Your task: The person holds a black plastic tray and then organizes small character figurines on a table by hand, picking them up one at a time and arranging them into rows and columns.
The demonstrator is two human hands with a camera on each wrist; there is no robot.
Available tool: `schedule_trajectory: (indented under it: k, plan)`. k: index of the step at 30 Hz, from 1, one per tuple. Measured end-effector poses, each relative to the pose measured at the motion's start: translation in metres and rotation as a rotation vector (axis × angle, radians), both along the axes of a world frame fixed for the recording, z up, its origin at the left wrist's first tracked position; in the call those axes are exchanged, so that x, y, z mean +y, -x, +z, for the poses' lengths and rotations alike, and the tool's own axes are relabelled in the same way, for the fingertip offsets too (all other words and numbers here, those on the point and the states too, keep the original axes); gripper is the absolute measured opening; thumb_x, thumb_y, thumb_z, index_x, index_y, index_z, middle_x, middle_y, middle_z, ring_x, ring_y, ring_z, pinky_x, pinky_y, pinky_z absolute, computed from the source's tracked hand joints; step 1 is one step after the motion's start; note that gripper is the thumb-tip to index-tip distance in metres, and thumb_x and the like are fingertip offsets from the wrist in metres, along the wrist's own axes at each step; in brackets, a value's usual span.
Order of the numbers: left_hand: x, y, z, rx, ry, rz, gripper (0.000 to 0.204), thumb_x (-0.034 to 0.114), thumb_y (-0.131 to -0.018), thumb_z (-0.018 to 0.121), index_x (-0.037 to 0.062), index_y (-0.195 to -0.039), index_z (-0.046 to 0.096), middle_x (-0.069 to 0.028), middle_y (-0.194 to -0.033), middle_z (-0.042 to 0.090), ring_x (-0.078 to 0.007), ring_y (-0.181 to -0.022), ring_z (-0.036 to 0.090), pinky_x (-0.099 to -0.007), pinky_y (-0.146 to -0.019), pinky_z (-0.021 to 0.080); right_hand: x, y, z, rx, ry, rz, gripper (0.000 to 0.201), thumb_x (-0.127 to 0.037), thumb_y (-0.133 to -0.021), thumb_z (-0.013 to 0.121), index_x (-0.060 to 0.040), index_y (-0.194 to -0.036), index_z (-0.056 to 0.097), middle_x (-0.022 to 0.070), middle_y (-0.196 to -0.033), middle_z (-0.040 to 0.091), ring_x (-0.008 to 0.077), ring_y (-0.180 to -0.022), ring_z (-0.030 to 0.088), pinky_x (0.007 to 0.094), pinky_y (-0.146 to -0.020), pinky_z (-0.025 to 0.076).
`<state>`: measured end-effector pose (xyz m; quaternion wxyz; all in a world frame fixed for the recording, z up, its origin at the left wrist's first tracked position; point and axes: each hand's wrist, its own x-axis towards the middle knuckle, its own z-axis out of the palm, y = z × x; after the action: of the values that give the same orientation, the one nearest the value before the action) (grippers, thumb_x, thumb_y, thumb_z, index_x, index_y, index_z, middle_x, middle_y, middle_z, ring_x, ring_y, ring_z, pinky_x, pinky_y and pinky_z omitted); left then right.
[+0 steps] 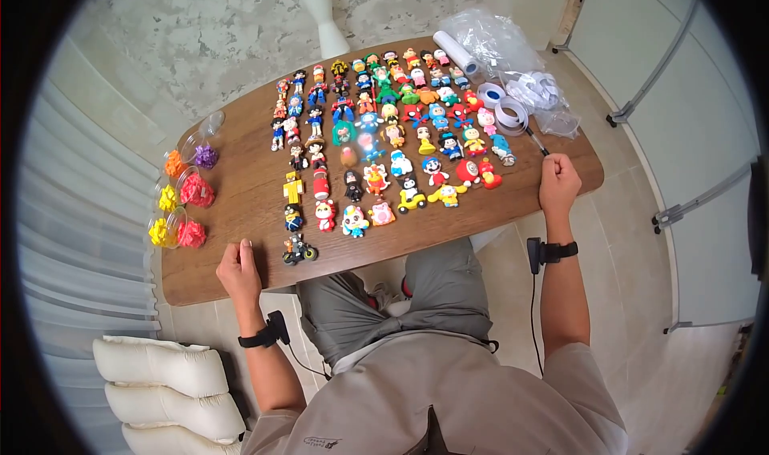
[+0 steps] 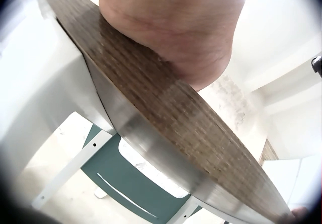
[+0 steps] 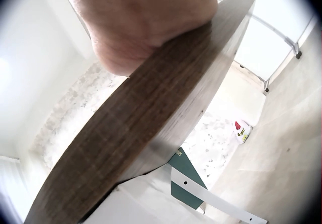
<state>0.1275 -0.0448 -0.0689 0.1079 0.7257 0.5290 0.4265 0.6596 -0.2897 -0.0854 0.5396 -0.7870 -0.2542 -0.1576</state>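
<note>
My left hand [image 1: 240,271] rests at the front left edge of the brown wooden table [image 1: 240,167], its fingers curled and nothing visible in them. A toy figure on a motorcycle [image 1: 299,249] stands to its right. Over at the right edge, my right hand [image 1: 559,184] is also curled into a fist on the tabletop. A thin dark-and-white stick-like tool [image 1: 537,141] lies with its end right at the knuckles. Both wrist views show only the heel of the left hand [image 2: 171,27] and right hand [image 3: 146,22] on the wood; the fingers are hidden there.
Rows of small toy figures [image 1: 375,180] fill the table's middle. Clear cups with coloured paper shreds, such as red ones [image 1: 197,190], lie at left. White tape rolls [image 1: 510,116], a white roll [image 1: 458,53] and clear plastic bags [image 1: 501,38] lie at back right.
</note>
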Motion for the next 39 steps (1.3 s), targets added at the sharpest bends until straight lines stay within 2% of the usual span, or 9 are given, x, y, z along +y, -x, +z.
schedule_trajectory:
  k: [5, 11, 17, 21, 24, 27, 39]
  plan:
    - [-0.0004, -0.0003, 0.0, -0.015, -0.034, -0.021, 0.031, 0.018, -0.097, 0.066, -0.0041, -0.076, 0.06, -0.0127, -0.057, 0.047, -0.0143, -0.054, 0.039, -0.0341, -0.052, 0.038, -0.0012, 0.0002, 0.0006, -0.007, -0.019, 0.029, 0.017, -0.017, -0.09, 0.065, -0.0013, -0.085, 0.068, 0.0029, -0.058, 0.052, 0.011, -0.054, 0.049, 0.0308, -0.055, 0.042]
    - [-0.0003, 0.0012, -0.0012, -0.012, -0.04, -0.024, 0.031, 0.019, -0.097, 0.066, -0.0041, -0.077, 0.06, -0.0122, -0.058, 0.046, -0.0133, -0.055, 0.039, -0.0335, -0.052, 0.038, -0.0029, -0.001, 0.002, -0.022, 0.068, 0.054, 0.019, -0.021, -0.089, 0.065, -0.002, -0.086, 0.068, 0.0096, -0.059, 0.058, 0.0196, -0.054, 0.057, 0.0357, -0.057, 0.046]
    - [-0.0024, 0.0015, 0.0, -0.009, -0.034, -0.027, 0.031, 0.019, -0.097, 0.066, -0.004, -0.076, 0.059, -0.0123, -0.058, 0.046, -0.0135, -0.055, 0.039, -0.0335, -0.053, 0.038, -0.0027, 0.0014, 0.0047, -0.03, 0.096, 0.046, 0.021, -0.023, -0.089, 0.064, -0.0023, -0.087, 0.069, 0.0109, -0.06, 0.059, 0.0228, -0.055, 0.059, 0.037, -0.059, 0.047]
    - [-0.0032, 0.0013, 0.0003, -0.01, -0.032, -0.026, 0.031, 0.019, -0.097, 0.066, -0.0032, -0.076, 0.058, -0.0126, -0.058, 0.046, -0.0147, -0.054, 0.039, -0.0337, -0.052, 0.038, -0.0015, 0.0003, 0.004, -0.039, 0.13, 0.034, 0.021, -0.023, -0.089, 0.064, -0.0026, -0.087, 0.069, 0.0109, -0.06, 0.059, 0.0228, -0.056, 0.059, 0.0369, -0.059, 0.047]
    - [-0.0026, 0.0049, -0.0011, -0.012, 0.004, -0.02, 0.032, 0.021, -0.099, 0.065, -0.0031, -0.079, 0.061, -0.0061, -0.06, 0.044, -0.009, -0.059, 0.038, -0.0302, -0.053, 0.036, 0.0002, 0.0013, 0.004, -0.039, 0.155, 0.024, 0.021, -0.023, -0.089, 0.065, -0.0025, -0.087, 0.069, 0.0105, -0.06, 0.058, 0.022, -0.056, 0.058, 0.0366, -0.059, 0.047]
    - [-0.0028, 0.0045, 0.0001, -0.026, -0.025, -0.022, 0.03, 0.018, -0.096, 0.067, -0.0019, -0.075, 0.058, -0.0121, -0.058, 0.045, -0.0151, -0.054, 0.039, -0.0343, -0.052, 0.037, 0.0026, 0.0028, 0.0046, -0.04, 0.176, 0.021, 0.021, -0.023, -0.089, 0.065, -0.0021, -0.086, 0.069, 0.0096, -0.06, 0.058, 0.0205, -0.055, 0.057, 0.0359, -0.059, 0.046]
    - [-0.0062, 0.0046, 0.005, -0.129, -0.002, -0.049, 0.029, 0.014, -0.097, 0.066, -0.0016, -0.074, 0.056, -0.0084, -0.058, 0.045, -0.0135, -0.055, 0.039, -0.0324, -0.052, 0.037, 0.0057, 0.0072, 0.0084, -0.061, 0.243, 0.009, 0.021, -0.021, -0.09, 0.064, -0.0016, -0.084, 0.068, 0.0077, -0.059, 0.056, 0.0174, -0.055, 0.054, 0.034, -0.057, 0.045]
